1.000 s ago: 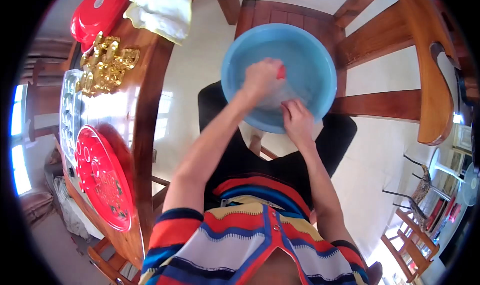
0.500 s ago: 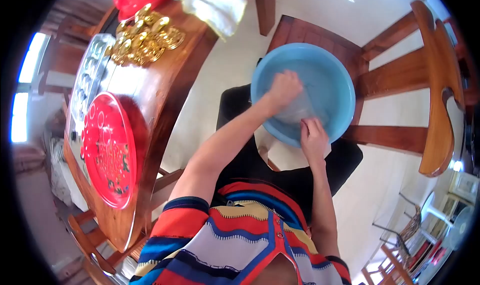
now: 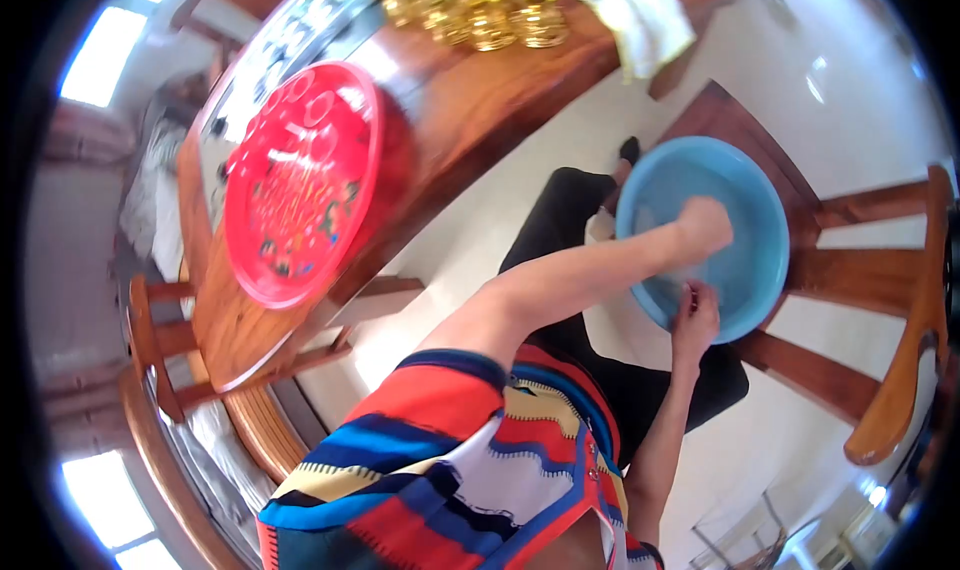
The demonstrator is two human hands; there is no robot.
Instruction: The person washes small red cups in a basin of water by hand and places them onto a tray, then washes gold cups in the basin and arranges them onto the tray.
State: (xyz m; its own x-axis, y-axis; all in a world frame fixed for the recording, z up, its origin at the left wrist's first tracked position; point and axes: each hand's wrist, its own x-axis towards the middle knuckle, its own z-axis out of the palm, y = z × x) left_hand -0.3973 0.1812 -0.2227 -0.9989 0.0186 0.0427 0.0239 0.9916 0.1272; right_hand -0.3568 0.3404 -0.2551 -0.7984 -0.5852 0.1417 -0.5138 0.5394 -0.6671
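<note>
A light blue basin (image 3: pixel 770 210) with water in it stands on a wooden chair seat (image 3: pixel 720 110) in front of my knees. Over the basin, my left hand (image 3: pixel 705 228) is closed in a fist, its fingers mostly hidden and slightly blurred. Nearer to me, my right hand (image 3: pixel 696 315) is at the basin's near edge, with its fingers pinched together. A faint, see-through thing (image 3: pixel 690 272) shows between the two hands, low in the basin. Its kind is too blurred to make out, as is how each hand grips it.
On the wooden table (image 3: pixel 500 100) at left lie a round red tray (image 3: pixel 305 185), shiny gold ornaments (image 3: pixel 490 15) and a white cloth (image 3: pixel 640 25) hanging over the edge. The chair's wooden back (image 3: pixel 900 370) rises right of the basin. Another chair (image 3: pixel 155 345) stands beyond the table.
The view has swung left, so the basin sits farther right and the red tray shows larger. My left hand is still a fist over the basin; my right hand remains by its near edge.
</note>
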